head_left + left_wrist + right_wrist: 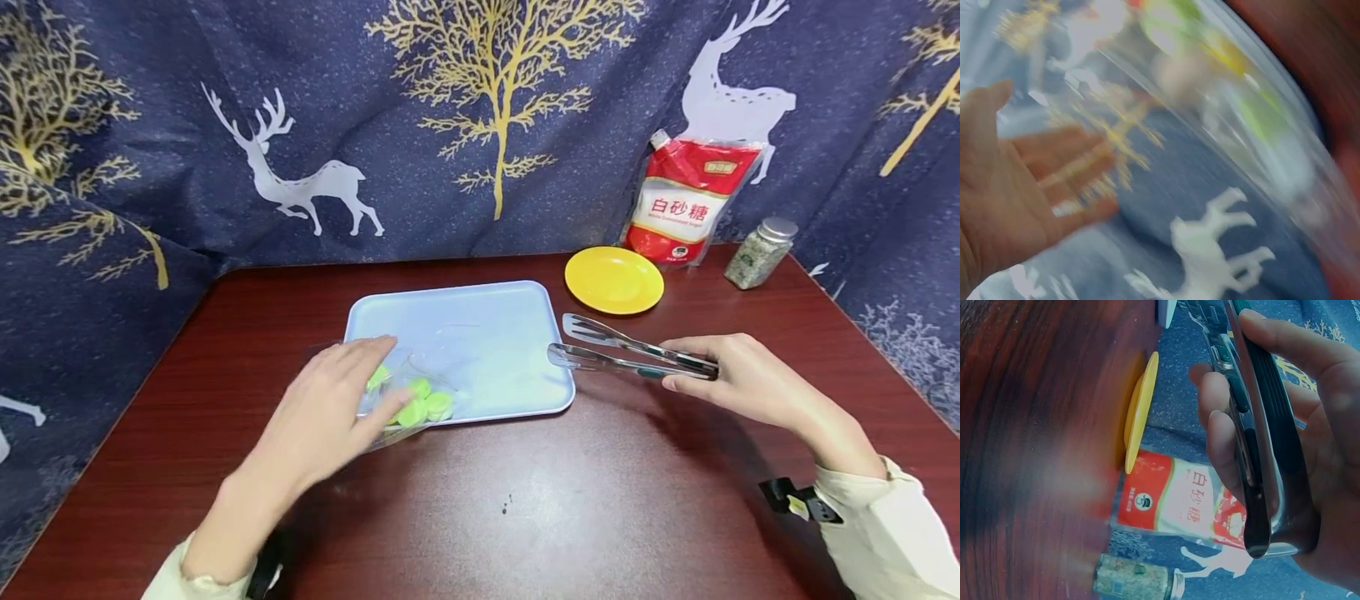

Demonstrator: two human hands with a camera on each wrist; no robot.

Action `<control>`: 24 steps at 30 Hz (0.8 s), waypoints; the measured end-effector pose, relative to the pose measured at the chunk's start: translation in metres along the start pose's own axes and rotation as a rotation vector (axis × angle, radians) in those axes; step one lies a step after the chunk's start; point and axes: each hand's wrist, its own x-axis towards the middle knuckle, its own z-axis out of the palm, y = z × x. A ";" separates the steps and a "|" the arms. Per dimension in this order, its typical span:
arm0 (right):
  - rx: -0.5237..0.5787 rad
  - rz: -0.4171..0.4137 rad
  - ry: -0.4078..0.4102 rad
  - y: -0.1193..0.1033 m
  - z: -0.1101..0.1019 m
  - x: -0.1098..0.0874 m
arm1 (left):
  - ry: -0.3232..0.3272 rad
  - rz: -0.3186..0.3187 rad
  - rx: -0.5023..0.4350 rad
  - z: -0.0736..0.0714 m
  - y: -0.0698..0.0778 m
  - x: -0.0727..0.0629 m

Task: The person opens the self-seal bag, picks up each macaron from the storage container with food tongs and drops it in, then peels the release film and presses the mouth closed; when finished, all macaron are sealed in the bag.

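Note:
My left hand [330, 408] hovers at the left front of a pale blue tray [502, 358]. Its thumb and fingers are spread over a clear see-through container [405, 435] with several lime-green round pieces [413, 412]. In the blurred left wrist view the fingers are extended and grip nothing. Whether they touch the container cannot be told. To the right of the tray, my right hand [757, 383] holds metal tongs [652, 348] by their dark handles. The tongs' slotted tips are apart, near the tray's right edge, with nothing between them.
Behind the tongs lies a yellow plate [615, 280]. A red and white sugar pouch [682, 204] stands against the patterned cloth [435, 208]. Farther right, a glass jar [761, 254] with a metal lid holds greenish contents. All stand on a dark red-brown table [262, 317].

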 end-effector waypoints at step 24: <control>-0.017 -0.009 -0.014 -0.002 -0.002 0.001 | -0.180 -0.129 0.092 0.041 0.030 -0.017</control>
